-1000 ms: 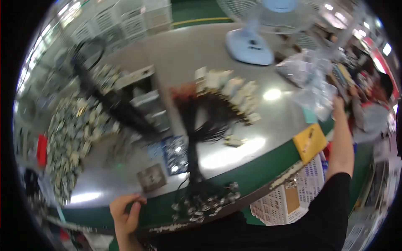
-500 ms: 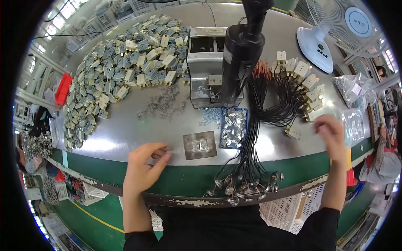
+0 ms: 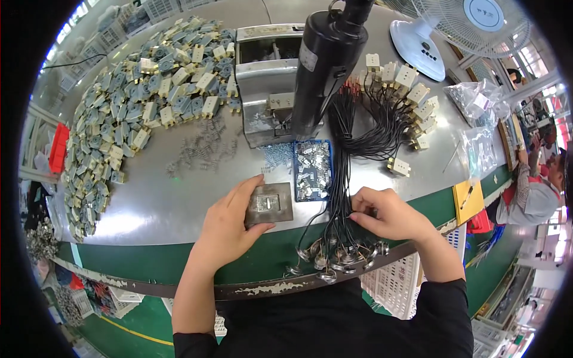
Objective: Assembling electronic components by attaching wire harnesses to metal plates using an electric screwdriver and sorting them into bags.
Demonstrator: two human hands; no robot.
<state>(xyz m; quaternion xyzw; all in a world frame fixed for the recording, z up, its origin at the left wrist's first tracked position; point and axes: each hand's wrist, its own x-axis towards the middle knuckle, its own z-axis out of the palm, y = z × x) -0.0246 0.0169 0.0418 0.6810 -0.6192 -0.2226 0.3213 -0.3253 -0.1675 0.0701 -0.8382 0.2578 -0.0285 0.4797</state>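
Note:
My left hand (image 3: 225, 225) lies against the left side of a flat metal plate (image 3: 283, 210) with a small recessed insert. Its fingers and thumb are spread along the plate's edges. On the other side, my right hand (image 3: 391, 216) is closed in a pinch at the right edge of a bundle of black cables (image 3: 341, 179); a cable appears to be between its fingertips. Round metal cable ends (image 3: 334, 256) hang over the front edge of the bench. Between the hands, beyond the plate, stands a blue tray (image 3: 295, 173) of small metal pieces.
A large heap of grey and cream socket parts (image 3: 137, 107) covers the left. Loose springs (image 3: 206, 146) and small screws (image 3: 276, 156) lie near the metal machine (image 3: 268, 77) with its black cylinder (image 3: 325, 71). Cream sockets (image 3: 418, 95) and a fan (image 3: 418, 48) are at right.
My left hand has moved right onto the plate. My right hand has come from the far right, beside the sockets, to the black cables. The whole view has shifted slightly.

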